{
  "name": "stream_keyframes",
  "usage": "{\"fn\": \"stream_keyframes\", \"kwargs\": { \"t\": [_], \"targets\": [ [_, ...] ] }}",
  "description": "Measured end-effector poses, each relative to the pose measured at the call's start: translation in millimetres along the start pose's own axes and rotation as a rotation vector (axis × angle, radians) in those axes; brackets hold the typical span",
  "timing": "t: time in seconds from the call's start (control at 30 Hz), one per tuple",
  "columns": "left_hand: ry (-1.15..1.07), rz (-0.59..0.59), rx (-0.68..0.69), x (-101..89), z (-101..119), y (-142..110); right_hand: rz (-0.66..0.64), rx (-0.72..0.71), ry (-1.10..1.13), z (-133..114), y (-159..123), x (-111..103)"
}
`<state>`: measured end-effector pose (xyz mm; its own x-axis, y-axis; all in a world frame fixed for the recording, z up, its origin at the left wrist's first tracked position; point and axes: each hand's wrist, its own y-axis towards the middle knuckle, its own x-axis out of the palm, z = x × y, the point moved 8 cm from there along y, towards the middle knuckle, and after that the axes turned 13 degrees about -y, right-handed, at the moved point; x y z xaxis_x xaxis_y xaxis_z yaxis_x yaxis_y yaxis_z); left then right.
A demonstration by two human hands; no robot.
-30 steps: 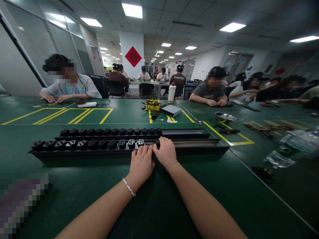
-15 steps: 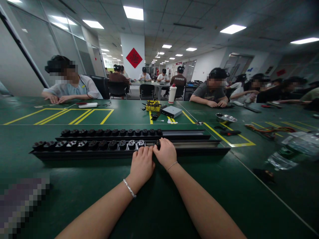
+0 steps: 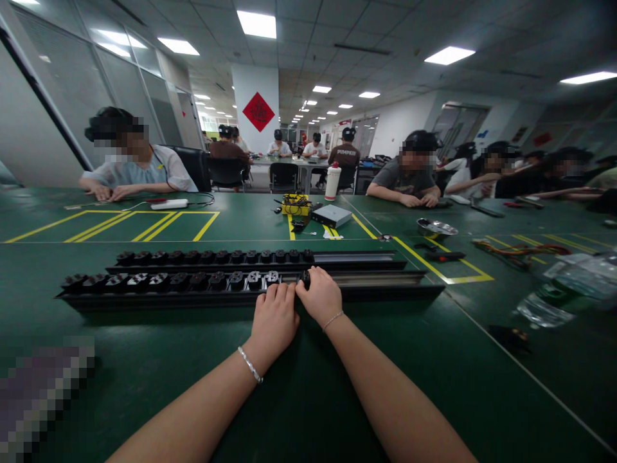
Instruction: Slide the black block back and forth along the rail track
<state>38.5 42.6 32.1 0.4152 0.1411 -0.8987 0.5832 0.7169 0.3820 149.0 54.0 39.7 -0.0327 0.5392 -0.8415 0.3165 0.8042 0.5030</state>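
Across the table in front of me lies a long black rail (image 3: 385, 294), its channel lined with several black socket modules (image 3: 216, 280) from the left end to near its middle. Curled over the near edge of this rail are the fingers of my left hand (image 3: 276, 316), just right of the last visible modules. My right hand (image 3: 322, 297) is closed, thumb and fingers around a small black socket module (image 3: 306, 278) at the channel; most of it is hidden by the hand. A second black rail (image 3: 398, 264) with a similar row of modules (image 3: 236, 256) lies parallel just behind.
Farther back are a yellow box with black cables (image 3: 295, 204), a grey box (image 3: 331, 216) and a white bottle (image 3: 332, 182). To the right lie a metal bowl (image 3: 436, 227), bundled wires (image 3: 520, 251) and a clear plastic bottle (image 3: 554, 299). Several people sit around the tables.
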Motion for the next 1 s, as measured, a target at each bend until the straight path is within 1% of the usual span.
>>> {"fn": "stream_keyframes", "kwargs": {
  "t": [0.37,0.57,1.0],
  "targets": [
    [0.005,-0.001,0.006,0.2,0.6,0.4,-0.005,0.005,-0.011,0.5,0.2,0.8],
    [0.002,-0.021,-0.007,0.7,0.0,0.4,-0.004,0.004,-0.010,0.9,0.3,1.4],
    [-0.013,-0.017,-0.013,1.8,-0.8,0.6,0.005,-0.041,-0.015,-1.5,2.6,-2.5]
  ]
}}
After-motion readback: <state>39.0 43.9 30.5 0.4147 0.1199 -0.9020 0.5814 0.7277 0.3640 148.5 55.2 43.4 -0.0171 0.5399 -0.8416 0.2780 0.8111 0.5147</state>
